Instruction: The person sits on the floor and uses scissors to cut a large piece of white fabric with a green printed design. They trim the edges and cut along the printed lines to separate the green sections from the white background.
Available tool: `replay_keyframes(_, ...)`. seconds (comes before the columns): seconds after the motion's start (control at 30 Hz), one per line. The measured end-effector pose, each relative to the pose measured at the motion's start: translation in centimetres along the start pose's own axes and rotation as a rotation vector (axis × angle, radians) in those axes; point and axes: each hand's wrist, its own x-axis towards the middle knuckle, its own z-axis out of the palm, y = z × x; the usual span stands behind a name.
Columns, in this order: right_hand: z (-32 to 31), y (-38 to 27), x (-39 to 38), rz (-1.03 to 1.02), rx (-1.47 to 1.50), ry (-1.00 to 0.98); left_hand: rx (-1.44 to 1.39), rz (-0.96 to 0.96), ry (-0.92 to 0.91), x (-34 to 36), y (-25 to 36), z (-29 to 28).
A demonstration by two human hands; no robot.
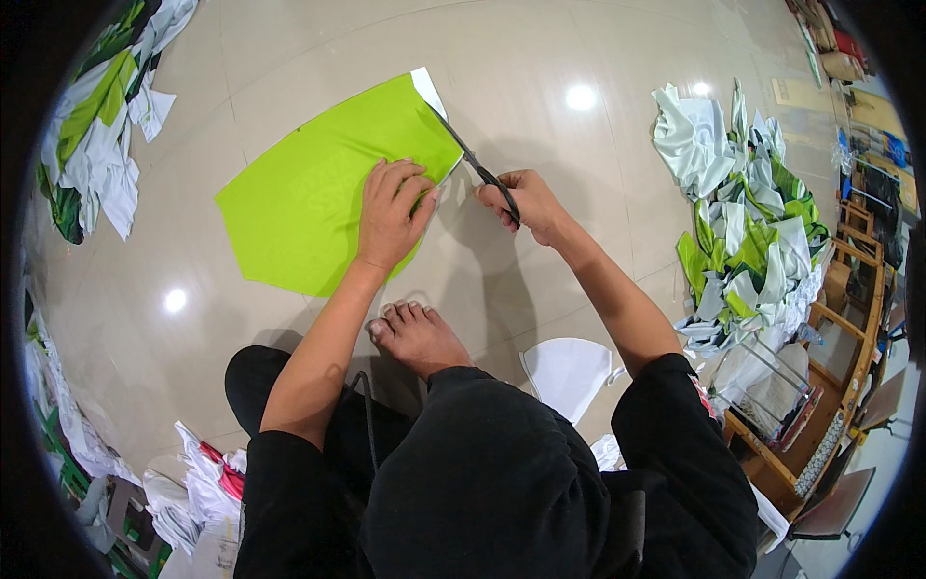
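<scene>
A bright lime-green fabric piece (299,193) lies on the tiled floor in front of me, with a strip of white fabric (427,89) along its upper right edge. My left hand (391,212) rests on the green fabric near its right side, palm down with fingers extended. Black-handled scissors (475,162) are in my right hand (529,205), my fingers around the handles. Their blades point up and left, meeting the fabric at its right edge by the white strip. Whether the blades are apart is hard to make out.
Heaps of white and green fabric lie on the right (752,232) and at the upper left (101,125). A white cut piece (567,376) is on the floor near my right elbow. My bare foot (420,338) stands just below the green fabric. A wooden frame (858,328) stands at far right.
</scene>
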Motion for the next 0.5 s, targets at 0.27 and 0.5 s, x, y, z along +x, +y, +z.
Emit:
replay_keyframes(0.27,0.41,-0.13,-0.38,-0.016,0.014,-0.015,-0.001,-0.006,0.002,-0.23,-0.13,0.14)
replay_keyframes(0.5,0.79,-0.01,0.41,-0.040,0.020,0.005,-0.014,-0.004,0.012,-0.35,0.08,0.41)
